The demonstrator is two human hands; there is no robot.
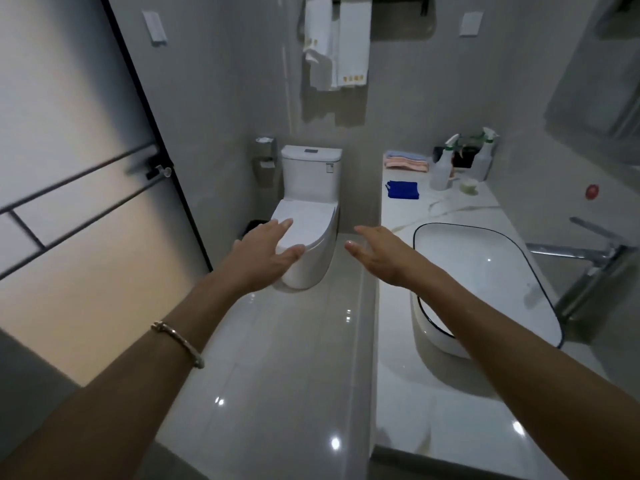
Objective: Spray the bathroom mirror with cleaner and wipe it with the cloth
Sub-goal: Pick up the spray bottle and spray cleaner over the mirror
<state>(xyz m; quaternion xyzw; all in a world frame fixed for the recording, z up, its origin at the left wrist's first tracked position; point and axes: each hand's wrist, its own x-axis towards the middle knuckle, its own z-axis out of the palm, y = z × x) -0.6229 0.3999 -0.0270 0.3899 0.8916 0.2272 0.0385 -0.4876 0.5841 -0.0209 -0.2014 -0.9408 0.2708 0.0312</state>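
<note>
A folded blue cloth (402, 189) lies on the white counter (460, 209) beyond the basin. Behind it stands a clear spray bottle (441, 168) with a green-and-white trigger head, close to the mirror (602, 91) on the right wall; the second bottle beside it is its reflection. My left hand (266, 252) and my right hand (375, 252) are stretched forward in the air with straight fingers, both empty. They hang well short of the cloth and bottle, the left in front of the toilet, the right at the counter's left edge.
A white basin (433, 327) with a dark rim sits on the counter, a chrome tap (588, 258) to its right. A white toilet (304, 216) stands at the back wall. Folded pink and blue towels (406, 161) lie at the counter's far end. White towels (337, 43) hang above. A glass shower door (86, 168) is on the left.
</note>
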